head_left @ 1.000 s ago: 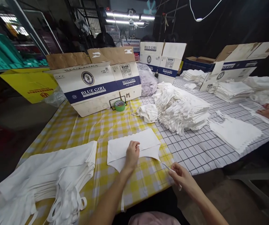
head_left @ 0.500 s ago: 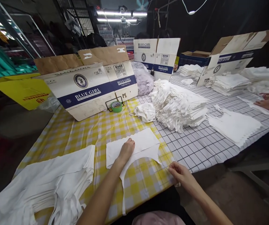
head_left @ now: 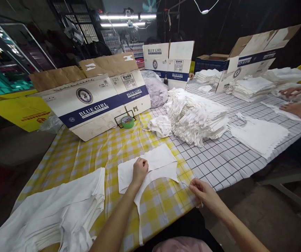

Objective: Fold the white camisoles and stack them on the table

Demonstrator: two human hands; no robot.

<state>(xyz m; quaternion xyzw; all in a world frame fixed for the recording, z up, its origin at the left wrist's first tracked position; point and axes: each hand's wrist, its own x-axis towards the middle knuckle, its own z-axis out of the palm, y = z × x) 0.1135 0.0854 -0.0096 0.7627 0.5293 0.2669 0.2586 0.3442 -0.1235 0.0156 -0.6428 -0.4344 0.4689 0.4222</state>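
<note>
White camisole (head_left: 163,157) lies flat on the yellow-checked bench (head_left: 87,150), long axis crosswise, under the curled left hand (head_left: 140,169), grip unclear; right hand (head_left: 201,191), fingertips together, pinches the strap (head_left: 183,183) beyond its right corner.

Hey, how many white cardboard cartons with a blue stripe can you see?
3: the left carton behind the green tape roll, the back-centre carton, and the right-hand carton. Others may be hidden behind them.

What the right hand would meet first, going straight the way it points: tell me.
Probably the white garment whose thin strap the right hand pinches, though depth is unclear.
</note>
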